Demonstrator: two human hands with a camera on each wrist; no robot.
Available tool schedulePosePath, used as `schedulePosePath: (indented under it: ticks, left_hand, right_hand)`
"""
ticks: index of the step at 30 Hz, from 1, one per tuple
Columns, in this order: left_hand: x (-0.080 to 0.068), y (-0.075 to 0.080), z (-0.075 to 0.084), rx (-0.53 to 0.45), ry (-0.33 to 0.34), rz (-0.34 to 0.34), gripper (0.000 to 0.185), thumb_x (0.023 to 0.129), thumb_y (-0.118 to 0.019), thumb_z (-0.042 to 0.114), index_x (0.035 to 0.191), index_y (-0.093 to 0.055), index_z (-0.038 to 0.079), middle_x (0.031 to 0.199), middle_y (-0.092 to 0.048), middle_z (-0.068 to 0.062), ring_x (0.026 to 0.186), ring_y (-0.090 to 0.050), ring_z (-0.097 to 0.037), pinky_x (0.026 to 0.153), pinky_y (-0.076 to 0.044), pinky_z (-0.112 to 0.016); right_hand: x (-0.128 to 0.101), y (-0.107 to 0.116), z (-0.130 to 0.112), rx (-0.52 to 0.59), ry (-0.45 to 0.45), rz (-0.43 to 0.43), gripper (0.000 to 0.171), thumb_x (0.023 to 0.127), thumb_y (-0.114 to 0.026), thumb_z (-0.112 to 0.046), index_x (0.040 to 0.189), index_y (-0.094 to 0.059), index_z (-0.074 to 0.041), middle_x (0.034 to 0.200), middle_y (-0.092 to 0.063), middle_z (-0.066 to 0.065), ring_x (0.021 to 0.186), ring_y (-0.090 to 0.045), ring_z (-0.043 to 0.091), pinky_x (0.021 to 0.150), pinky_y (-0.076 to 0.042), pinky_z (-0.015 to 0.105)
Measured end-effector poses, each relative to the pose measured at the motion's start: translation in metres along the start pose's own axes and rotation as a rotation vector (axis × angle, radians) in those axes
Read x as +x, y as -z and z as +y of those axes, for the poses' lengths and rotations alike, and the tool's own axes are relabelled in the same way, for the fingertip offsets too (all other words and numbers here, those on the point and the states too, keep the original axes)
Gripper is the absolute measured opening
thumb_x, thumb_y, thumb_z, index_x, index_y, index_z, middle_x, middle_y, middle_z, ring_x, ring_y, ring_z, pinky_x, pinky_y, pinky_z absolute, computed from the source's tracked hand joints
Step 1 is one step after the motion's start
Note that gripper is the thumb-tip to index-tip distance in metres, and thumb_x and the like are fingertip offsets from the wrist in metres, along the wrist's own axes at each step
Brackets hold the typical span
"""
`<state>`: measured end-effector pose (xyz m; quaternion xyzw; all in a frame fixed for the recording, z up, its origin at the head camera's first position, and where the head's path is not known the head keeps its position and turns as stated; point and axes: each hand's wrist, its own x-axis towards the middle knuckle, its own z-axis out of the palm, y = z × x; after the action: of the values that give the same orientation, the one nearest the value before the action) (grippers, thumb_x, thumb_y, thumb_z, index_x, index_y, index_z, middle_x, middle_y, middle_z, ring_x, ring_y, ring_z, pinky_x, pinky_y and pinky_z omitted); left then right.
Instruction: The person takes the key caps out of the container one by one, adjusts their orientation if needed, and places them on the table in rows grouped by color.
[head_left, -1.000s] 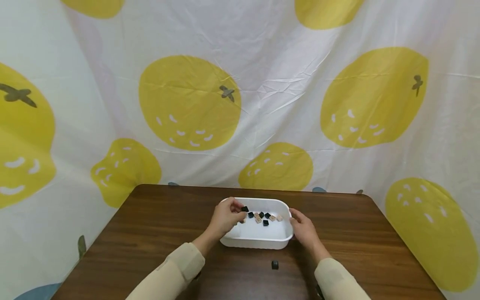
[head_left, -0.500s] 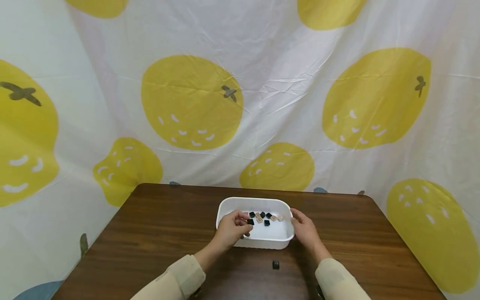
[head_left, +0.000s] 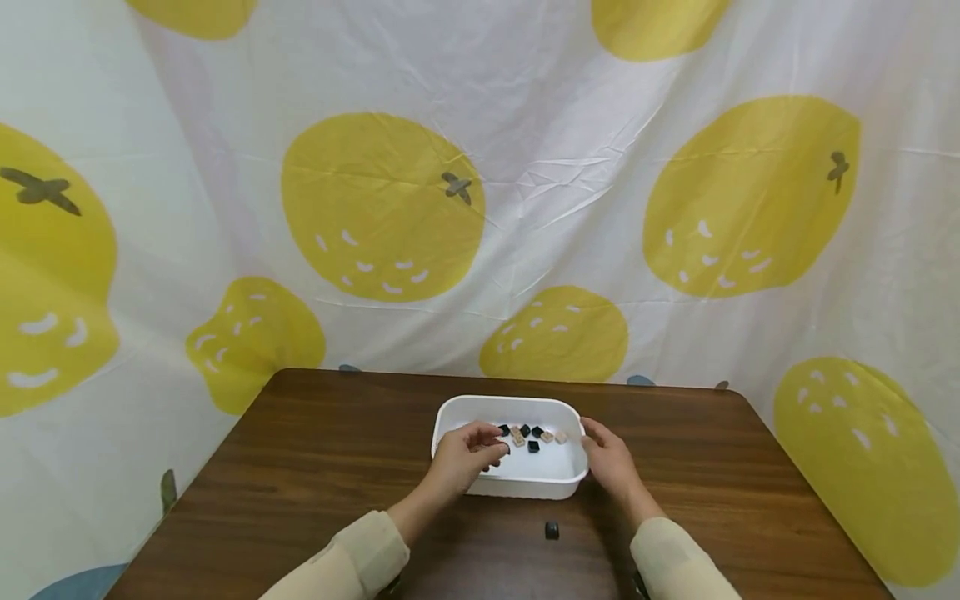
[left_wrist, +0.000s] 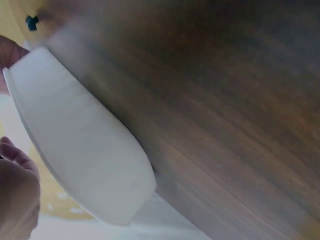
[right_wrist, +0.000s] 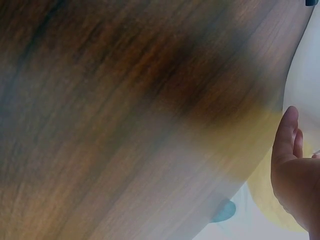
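Head view takes in the big things first: a white curtain (head_left: 525, 167) printed with yellow fruit hangs behind a dark wooden surface (head_left: 300, 467). On that surface, near its middle, stands a white tub (head_left: 525, 483), shallow and round-cornered; every other place is given from it.

Against the tub's right wall rests the right hand (head_left: 611, 458), fingers laid along the rim and only lightly bent, steadying rather than clasping. Over the tub's left part is the left hand (head_left: 465, 457), thumb and fingertips drawn together; it seems to pinch one small dark piece, though the piece is mostly hidden, so I cannot be sure. Both arms wear pale beige sleeves (head_left: 352, 554).

Inside the tub, toward its far side, lies a scatter of small tiles (head_left: 534, 435), some black, some tan, close together. One lone black tile (head_left: 551, 530) sits on the surface just in front of the tub, apart from it.

My judgement: the tub looks like thin plastic, light and apt to slide, best steadied at its side walls. The tiles look hard, light and smooth; being low and flat, they would likely be taken by opposite edges with fingertips.

Left wrist view shows the tub's outer wall (left_wrist: 85, 150) and blurred wood.
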<state>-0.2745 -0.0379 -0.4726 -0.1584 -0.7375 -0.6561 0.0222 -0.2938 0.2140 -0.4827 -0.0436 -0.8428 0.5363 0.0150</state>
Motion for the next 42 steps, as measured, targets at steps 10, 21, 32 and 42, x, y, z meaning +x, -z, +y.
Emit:
schedulePosePath:
  ticks: [10, 21, 32, 42]
  left_hand:
    - [-0.031, -0.015, -0.002, 0.262, -0.171, -0.291, 0.014, 0.086, -0.077, 0.010, 0.099, -0.076, 0.003, 0.090, -0.074, -0.002, 0.080, -0.060, -0.001, 0.074, -0.050, -0.021]
    - [-0.038, -0.034, -0.027, 0.701, -0.224, -0.435, 0.008, 0.083, -0.077, 0.012, 0.091, -0.078, 0.012, 0.087, -0.072, 0.012, 0.084, -0.061, 0.004, 0.075, -0.047, -0.014]
    - [-0.043, -0.032, -0.021, 0.942, -0.196, -0.370, 0.013, 0.076, -0.081, 0.018, 0.089, -0.079, 0.022, 0.082, -0.067, 0.016, 0.078, -0.061, -0.001, 0.064, -0.048, -0.022]
    - [-0.040, -0.048, -0.018, 0.992, -0.211, -0.357, 0.008, 0.080, -0.081, 0.021, 0.087, -0.078, 0.023, 0.080, -0.065, 0.015, 0.076, -0.060, -0.001, 0.060, -0.047, -0.024]
  right_hand:
    - [0.003, 0.001, 0.002, 0.009, -0.005, 0.000, 0.043, 0.103, -0.044, -0.010, 0.145, -0.045, 0.002, 0.114, -0.059, 0.028, 0.076, -0.061, 0.027, 0.061, -0.052, 0.036]
    - [0.004, 0.002, 0.002, 0.009, -0.008, -0.010, 0.044, 0.103, -0.043, -0.011, 0.145, -0.044, 0.001, 0.113, -0.059, 0.028, 0.074, -0.060, 0.025, 0.062, -0.052, 0.036]
    - [0.004, 0.001, 0.001, 0.015, -0.019, -0.003, 0.044, 0.103, -0.043, -0.010, 0.146, -0.044, 0.000, 0.111, -0.059, 0.028, 0.074, -0.061, 0.025, 0.063, -0.053, 0.038]
    - [0.002, 0.000, 0.002, 0.008, -0.016, -0.003, 0.044, 0.103, -0.044, -0.010, 0.145, -0.045, 0.001, 0.106, -0.060, 0.027, 0.071, -0.060, 0.024, 0.062, -0.053, 0.038]
